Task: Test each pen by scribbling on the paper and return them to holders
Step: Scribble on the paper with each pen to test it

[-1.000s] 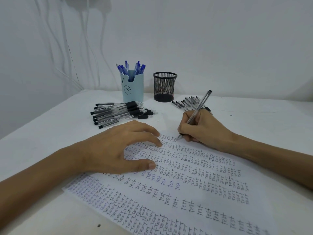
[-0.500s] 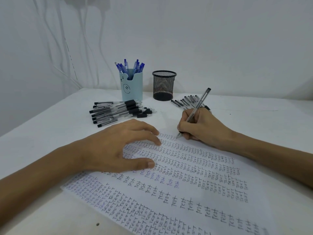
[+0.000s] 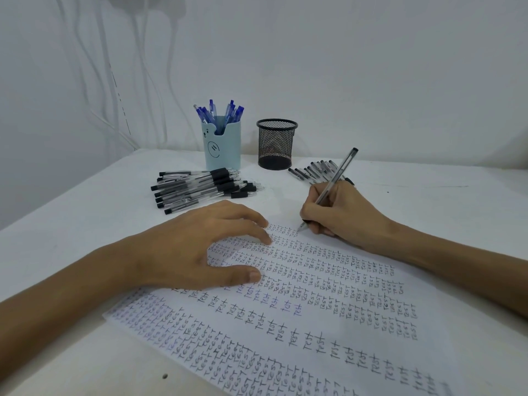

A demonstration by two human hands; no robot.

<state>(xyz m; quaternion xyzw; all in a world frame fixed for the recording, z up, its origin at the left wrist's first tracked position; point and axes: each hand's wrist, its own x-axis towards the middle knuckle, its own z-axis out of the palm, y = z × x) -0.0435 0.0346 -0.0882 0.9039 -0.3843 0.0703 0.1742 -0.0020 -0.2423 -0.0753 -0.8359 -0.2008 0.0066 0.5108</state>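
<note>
- Your right hand (image 3: pixel 340 212) pinches one clear pen (image 3: pixel 335 180), its tip touching the paper (image 3: pixel 314 324) at the end of the farthest row of "TEST" marks. I judge a test is in progress.
- Your left hand (image 3: pixel 200 247), fingers spread, presses the sheet down.
- There is one sheet along the near edge of the table (image 3: pixel 85 218), largely filled.
- Judged done: the blue holder (image 3: pixel 223 150) by the far edge carries roughly eight blue pens.
- Judged outstanding: the mesh holder (image 3: pixel 275 147) beside it shows no pens.
- The black-grip pile (image 3: pixel 200 187) holds about a dozen, overlapped.
- The row of pens (image 3: pixel 311 170) behind your right hand holds at least seven, partly hidden.
</note>
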